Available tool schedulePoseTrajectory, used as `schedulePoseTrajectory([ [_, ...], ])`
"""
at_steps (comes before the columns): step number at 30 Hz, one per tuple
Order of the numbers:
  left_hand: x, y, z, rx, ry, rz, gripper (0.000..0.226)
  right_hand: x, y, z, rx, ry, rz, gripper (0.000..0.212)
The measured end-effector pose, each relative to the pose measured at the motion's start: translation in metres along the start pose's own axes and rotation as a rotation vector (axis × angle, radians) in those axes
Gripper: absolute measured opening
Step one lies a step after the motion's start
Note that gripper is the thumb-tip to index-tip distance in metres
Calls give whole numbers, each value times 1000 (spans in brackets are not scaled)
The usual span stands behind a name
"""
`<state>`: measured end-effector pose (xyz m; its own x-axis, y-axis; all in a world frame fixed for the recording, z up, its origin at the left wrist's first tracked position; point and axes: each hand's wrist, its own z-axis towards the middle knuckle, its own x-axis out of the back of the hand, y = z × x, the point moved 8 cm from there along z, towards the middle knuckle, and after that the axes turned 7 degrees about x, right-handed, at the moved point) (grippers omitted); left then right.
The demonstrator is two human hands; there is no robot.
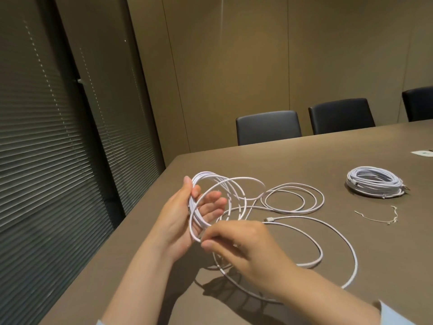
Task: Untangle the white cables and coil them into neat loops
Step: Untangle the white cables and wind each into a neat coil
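While the left hand point(185, 216) holds several upright loops of white cable point(218, 184) against its palm, thumb curled over them, the right hand point(243, 245) pinches one strand just beside it. Loose turns point(293, 195) lie on the table point(304, 148); farther right sits a finished coil point(375, 184).

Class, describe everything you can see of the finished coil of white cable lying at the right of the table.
The finished coil is white cable, seemingly braided, wound into many tidy round turns stacked in a flat ring. It lies flat on the brown table, at the far right, apart from the loose cable and from both hands. What looks like a connector end shows at its left side and another at its right edge; details are too small to tell. Nothing but the table touches it.
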<state>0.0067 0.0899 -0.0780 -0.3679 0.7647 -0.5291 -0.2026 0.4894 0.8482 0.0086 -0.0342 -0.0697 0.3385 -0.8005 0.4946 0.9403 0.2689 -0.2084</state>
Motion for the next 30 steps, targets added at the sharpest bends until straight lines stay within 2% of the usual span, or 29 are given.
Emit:
schedulePoseTrajectory([
  [4,4,3,-4,34,5,-84,37,-11,5,-4,-84,-135,32,14],
  [7,11,15,-5,-38,50,-43,40,-8,6,-5,-100,-132,-32,13],
  [11,18,32,-5,-215,107,104,42,14,-1,4,-12,15,-133,14],
  [14,27,38,-3,-307,233,308,43,40,-10,10,40,203,-148,26],
  [17,42,43,-2,-359,394,404,42,62,-11,11,1,354,-226,30],
  [20,54,48,-4,-391,474,351,40,76,-1,9,-87,450,-243,30],
  [25,68,57,-9,-466,535,206,35,82,17,10,-229,445,-24,32],
  [30,66,58,-8,-438,489,287,38,72,31,13,-411,365,381,34],
])
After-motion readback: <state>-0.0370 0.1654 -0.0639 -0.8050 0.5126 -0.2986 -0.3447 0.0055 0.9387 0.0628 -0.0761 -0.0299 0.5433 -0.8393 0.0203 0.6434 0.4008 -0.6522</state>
